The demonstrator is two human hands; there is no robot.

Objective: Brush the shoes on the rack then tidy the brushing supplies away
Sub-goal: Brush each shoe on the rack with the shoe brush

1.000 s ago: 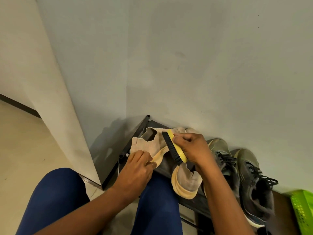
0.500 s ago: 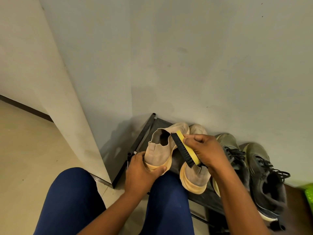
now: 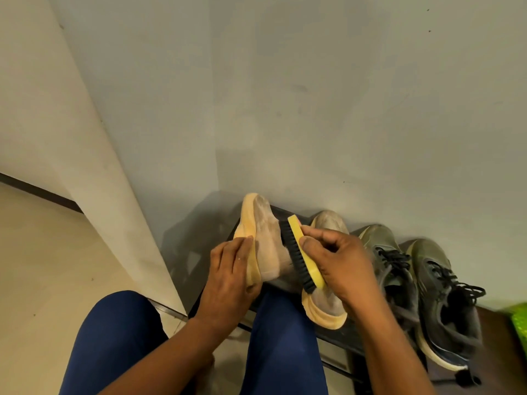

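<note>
Up off the rack (image 3: 336, 334), we held the tan shoe (image 3: 266, 238) in our left hand (image 3: 228, 277), toe pointing up toward the wall (image 3: 313, 95) and the yellowish sole turned left. Our left fingers (image 3: 242, 252) were wrapped around the sole edge near the heel — clamped on it. Our right hand (image 3: 339, 266) gripped the brush (image 3: 303, 252), fingers curled over its yellow back, thumb on the near side; the black bristles lay against the shoe's upper, the brush running slantwise from upper left to lower right.

The other tan shoe (image 3: 325, 306) sat on the rack just below and behind the brush, heel toward us, partly hidden by our right hand. Beside it to the right stood two dark green sneakers (image 3: 427, 295) with black laces, side by side, toes to the wall. A bright green thing (image 3: 519, 323) showed at the right edge — too cropped to name. Our knees in blue trousers (image 3: 279, 343) were below, over the pale floor (image 3: 42, 266).
</note>
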